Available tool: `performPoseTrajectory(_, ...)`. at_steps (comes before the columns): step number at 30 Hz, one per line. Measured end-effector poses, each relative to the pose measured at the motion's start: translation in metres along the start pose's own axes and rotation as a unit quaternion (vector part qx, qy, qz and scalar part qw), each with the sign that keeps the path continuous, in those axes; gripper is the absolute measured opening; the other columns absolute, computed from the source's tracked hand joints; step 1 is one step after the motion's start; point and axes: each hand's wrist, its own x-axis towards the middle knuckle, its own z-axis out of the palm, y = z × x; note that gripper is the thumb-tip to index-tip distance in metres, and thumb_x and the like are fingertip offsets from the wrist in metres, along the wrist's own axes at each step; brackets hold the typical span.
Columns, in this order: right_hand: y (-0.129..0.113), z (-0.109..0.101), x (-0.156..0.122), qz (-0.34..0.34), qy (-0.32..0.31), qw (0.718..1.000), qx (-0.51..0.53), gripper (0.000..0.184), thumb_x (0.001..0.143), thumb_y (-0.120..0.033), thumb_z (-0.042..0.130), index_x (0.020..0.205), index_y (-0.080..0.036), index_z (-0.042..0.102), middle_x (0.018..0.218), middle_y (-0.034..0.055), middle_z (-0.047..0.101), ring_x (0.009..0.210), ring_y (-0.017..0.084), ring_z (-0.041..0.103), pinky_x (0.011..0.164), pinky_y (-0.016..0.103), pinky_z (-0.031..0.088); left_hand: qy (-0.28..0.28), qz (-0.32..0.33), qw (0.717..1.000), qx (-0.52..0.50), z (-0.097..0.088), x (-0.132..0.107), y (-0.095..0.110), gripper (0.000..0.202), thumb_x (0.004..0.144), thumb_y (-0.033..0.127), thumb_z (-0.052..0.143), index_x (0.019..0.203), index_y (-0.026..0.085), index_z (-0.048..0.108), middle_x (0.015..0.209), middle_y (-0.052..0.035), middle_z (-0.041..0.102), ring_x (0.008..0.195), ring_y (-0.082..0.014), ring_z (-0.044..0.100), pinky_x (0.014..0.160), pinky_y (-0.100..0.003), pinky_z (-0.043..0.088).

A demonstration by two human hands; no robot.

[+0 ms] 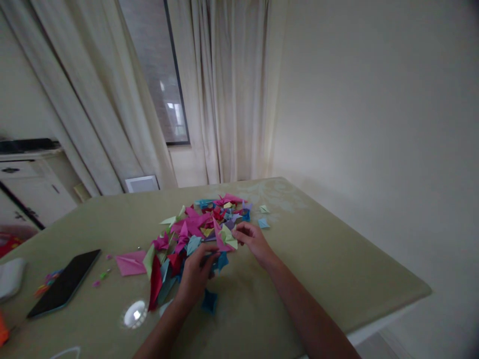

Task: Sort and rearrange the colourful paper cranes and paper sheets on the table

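Observation:
My right hand (255, 241) pinches the edge of a light green folded paper piece (229, 236) between thumb and fingertips. Just behind it stands a pointed pink folded paper (220, 240). Over the near side of a colourful paper pile (192, 222), my left hand (196, 271) is curled, its fingertips drawn together close to the pink paper's lower edge. Whatever those fingers hold, if anything, cannot be made out. A blue folded paper (223, 261) shows beside the left fingertips, and a dark blue one (209, 302) lies nearer me on the table.
The cloth-covered table (318, 259) meets a wall on the right. Leftward lie a flat pink paper (130, 263), a clear round dish (135, 314), a black tablet (65, 284) and a white case (11, 278). Two small papers (263, 223) rest right of the pile.

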Motion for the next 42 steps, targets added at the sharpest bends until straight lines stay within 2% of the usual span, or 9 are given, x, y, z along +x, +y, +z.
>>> performPoseTrajectory(3, 0.001, -0.001, 0.000, -0.002, 0.006, 1.000, -0.005, 0.033, 0.075, -0.048, 0.086, 0.081, -0.020, 0.071, 0.072, -0.0022, 0.062, 0.063, 0.013, 0.052, 0.060, 0.027, 0.039, 0.000, 0.035, 0.999, 0.014, 0.001, 0.001, 0.000, 0.023, 0.091, 0.041, 0.071, 0.104, 0.022, 0.069, 0.072, 0.0022, 0.071, 0.054, -0.0141, 0.066, 0.050, -0.023, 0.054)
performPoseTrajectory(7, 0.004, -0.001, 0.001, -0.004, 0.015, 1.000, -0.011, 0.032, 0.074, -0.048, 0.086, 0.082, -0.020, 0.071, 0.072, -0.0018, 0.063, 0.064, 0.014, 0.054, 0.061, 0.028, 0.041, -0.004, 0.077, 0.997, 0.032, 0.001, 0.003, 0.002, 0.022, 0.092, 0.035, 0.070, 0.111, 0.023, 0.072, 0.099, -0.0039, 0.080, 0.079, -0.0188, 0.077, 0.069, -0.029, 0.062)
performPoseTrajectory(10, 0.005, -0.001, 0.002, -0.004, 0.015, 1.000, -0.017, 0.031, 0.074, -0.046, 0.085, 0.082, -0.020, 0.072, 0.073, -0.0014, 0.065, 0.066, 0.014, 0.056, 0.063, 0.028, 0.043, -0.008, 0.095, 0.995, 0.044, 0.001, 0.004, 0.002, 0.020, 0.092, 0.033, 0.071, 0.108, 0.023, 0.075, 0.101, -0.0043, 0.082, 0.086, -0.0208, 0.078, 0.079, -0.033, 0.064)
performPoseTrajectory(14, 0.007, -0.001, 0.002, -0.007, 0.007, 0.999, -0.033, 0.028, 0.076, -0.045, 0.083, 0.082, -0.020, 0.071, 0.075, -0.0011, 0.066, 0.068, 0.015, 0.058, 0.067, 0.029, 0.046, -0.004, 0.128, 0.990, 0.058, -0.001, 0.005, 0.002, 0.014, 0.094, 0.032, 0.071, 0.102, 0.023, 0.078, 0.095, -0.0043, 0.082, 0.087, -0.0215, 0.078, 0.080, -0.033, 0.064)
performPoseTrajectory(20, 0.013, -0.002, 0.002, -0.014, 0.028, 0.996, -0.082, 0.024, 0.079, -0.043, 0.077, 0.083, -0.020, 0.070, 0.075, -0.0011, 0.066, 0.070, 0.016, 0.059, 0.067, 0.028, 0.045, -0.004, 0.230, 0.970, 0.078, -0.001, 0.008, 0.002, 0.009, 0.094, 0.031, 0.075, 0.090, 0.024, 0.079, 0.098, -0.0056, 0.077, 0.091, -0.0203, 0.075, 0.082, -0.032, 0.062)
performPoseTrajectory(28, 0.018, 0.002, 0.001, -0.021, 0.014, 0.990, -0.142, 0.021, 0.081, -0.040, 0.075, 0.084, -0.020, 0.069, 0.079, 0.0005, 0.068, 0.073, 0.017, 0.062, 0.070, 0.029, 0.048, 0.002, 0.253, 0.962, 0.098, -0.001, 0.006, 0.003, 0.014, 0.096, 0.032, 0.073, 0.087, 0.024, 0.080, 0.097, -0.0053, 0.074, 0.089, -0.0186, 0.074, 0.080, -0.028, 0.061)
performPoseTrajectory(33, 0.024, 0.009, -0.004, 0.023, 0.001, 0.994, -0.109, 0.023, 0.082, -0.041, 0.074, 0.088, -0.022, 0.065, 0.079, 0.0007, 0.069, 0.074, 0.018, 0.066, 0.066, 0.028, 0.052, -0.008, 0.267, 0.959, 0.097, -0.001, 0.003, 0.005, 0.010, 0.096, 0.029, 0.072, 0.091, 0.023, 0.079, 0.096, -0.0052, 0.078, 0.089, -0.0187, 0.077, 0.081, -0.028, 0.062)
performPoseTrajectory(37, 0.028, 0.014, -0.006, 0.030, 0.011, 0.994, -0.102, 0.023, 0.084, -0.042, 0.072, 0.091, -0.023, 0.062, 0.079, 0.0003, 0.067, 0.073, 0.019, 0.067, 0.064, 0.028, 0.054, -0.012, 0.269, 0.958, 0.100, 0.000, 0.001, 0.005, 0.007, 0.096, 0.027, 0.073, 0.100, 0.024, 0.078, 0.092, -0.0038, 0.082, 0.086, -0.0194, 0.079, 0.080, -0.029, 0.064)
performPoseTrajectory(42, 0.031, 0.016, -0.006, 0.009, 0.026, 0.991, -0.131, 0.022, 0.083, -0.042, 0.072, 0.092, -0.023, 0.065, 0.082, 0.0017, 0.066, 0.073, 0.019, 0.066, 0.058, 0.027, 0.053, -0.009, 0.309, 0.944, 0.112, -0.001, 0.002, 0.005, 0.009, 0.098, 0.023, 0.070, 0.092, 0.024, 0.077, 0.092, -0.0039, 0.080, 0.088, -0.0186, 0.077, 0.079, -0.028, 0.063)
